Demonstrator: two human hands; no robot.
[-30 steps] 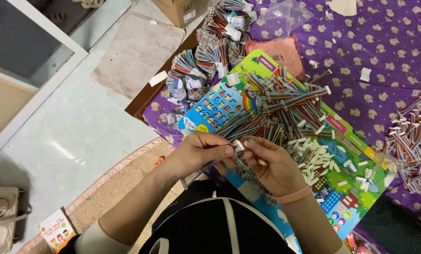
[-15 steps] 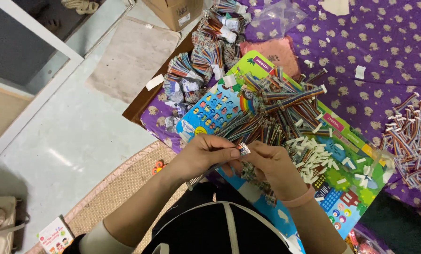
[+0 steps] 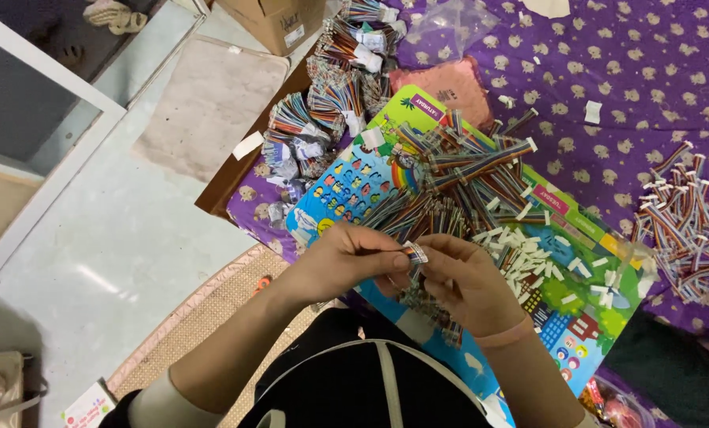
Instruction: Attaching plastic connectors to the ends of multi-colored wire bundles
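Both hands meet over the near edge of a colourful printed board, and between them sits a short multicoloured ribbon cable with a small white connector at its tip. The left hand pinches the cable narrowly between thumb and forefinger, coming in from 9 o'clock. The right hand closes around the rest of the cable from 3 o'clock, with more strands hanging below its palm toward 6 o'clock.

To do this fitting well, the pinch should stay close to the connector end so the thin wires cannot buckle. The ribbon should lie flat, its colours in order, before any pressure goes on. The push is best kept straight along the cable, not at an angle. The right hand's hold looks useful as the steady anchor while the left does the fine work.

At 12 o'clock from the hands lies a loose heap of ribbon cables. At 2 o'clock, loose white connector housings are scattered on the board. Tied cable bundles sit at 11 o'clock, and another cable pile rests on the purple patterned cloth at 3 o'clock.
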